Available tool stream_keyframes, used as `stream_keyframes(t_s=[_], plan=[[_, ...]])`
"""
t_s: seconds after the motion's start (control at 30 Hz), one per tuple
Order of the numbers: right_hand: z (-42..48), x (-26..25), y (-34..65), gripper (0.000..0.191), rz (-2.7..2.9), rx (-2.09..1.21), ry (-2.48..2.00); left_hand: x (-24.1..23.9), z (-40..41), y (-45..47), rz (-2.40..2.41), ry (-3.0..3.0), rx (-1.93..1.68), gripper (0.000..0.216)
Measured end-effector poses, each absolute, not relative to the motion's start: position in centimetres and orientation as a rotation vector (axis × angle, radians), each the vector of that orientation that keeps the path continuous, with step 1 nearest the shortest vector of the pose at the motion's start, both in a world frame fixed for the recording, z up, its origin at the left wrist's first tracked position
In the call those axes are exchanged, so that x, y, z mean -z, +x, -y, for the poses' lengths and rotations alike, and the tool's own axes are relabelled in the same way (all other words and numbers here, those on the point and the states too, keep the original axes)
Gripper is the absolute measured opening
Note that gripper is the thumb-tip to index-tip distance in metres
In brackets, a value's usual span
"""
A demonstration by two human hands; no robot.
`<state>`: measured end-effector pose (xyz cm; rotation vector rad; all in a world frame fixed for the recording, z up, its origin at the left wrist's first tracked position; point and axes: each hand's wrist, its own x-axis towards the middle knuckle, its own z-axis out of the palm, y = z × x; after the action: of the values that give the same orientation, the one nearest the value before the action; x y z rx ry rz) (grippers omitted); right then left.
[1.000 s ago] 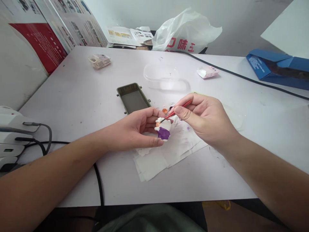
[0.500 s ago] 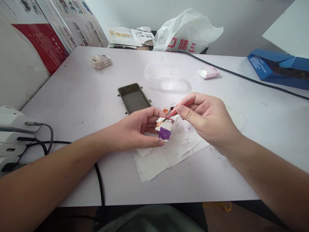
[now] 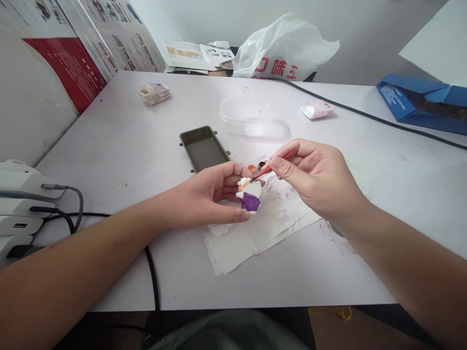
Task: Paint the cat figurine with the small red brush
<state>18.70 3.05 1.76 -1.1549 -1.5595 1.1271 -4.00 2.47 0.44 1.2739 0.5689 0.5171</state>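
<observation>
My left hand (image 3: pixel 215 197) is closed on a small white figurine (image 3: pixel 251 192), thumb at its lower edge and fingers behind it. The figurine's lower part is painted purple, and an orange patch shows at its upper left. Pinched in my right hand (image 3: pixel 310 175) is a thin red paintbrush (image 3: pixel 268 169), its dark tip touching the figurine beside the orange patch. Just beyond my fingers sit a small pot of orange paint (image 3: pixel 251 167) and a dark paint pot (image 3: pixel 261 165), partly hidden. Beneath the hands lie white paper tissues (image 3: pixel 237 248) with faint purple stains.
A dark olive tray (image 3: pixel 206 150) lies behind my left hand, with a clear plastic container (image 3: pixel 251 119) farther back. Crumpled packets (image 3: pixel 153 93) and a blue box (image 3: pixel 412 104) stand toward the far side. Black cables (image 3: pixel 153 277) and a white power strip (image 3: pixel 22 206) are at left.
The brush tip has shifted slightly right across the figurine, and the orange patch reaches a little farther right. The whole view has moved slightly; my left hand keeps its hold.
</observation>
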Motion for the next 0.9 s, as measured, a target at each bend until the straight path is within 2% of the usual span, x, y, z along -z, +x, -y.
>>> stream_keyframes(t_s=[0.9], plan=[[-2.4, -2.1, 18.0, 0.011, 1.479, -1.129, -1.050, -0.1, -2.5, -3.9, -0.572, 1.256, -0.575, 0.041]])
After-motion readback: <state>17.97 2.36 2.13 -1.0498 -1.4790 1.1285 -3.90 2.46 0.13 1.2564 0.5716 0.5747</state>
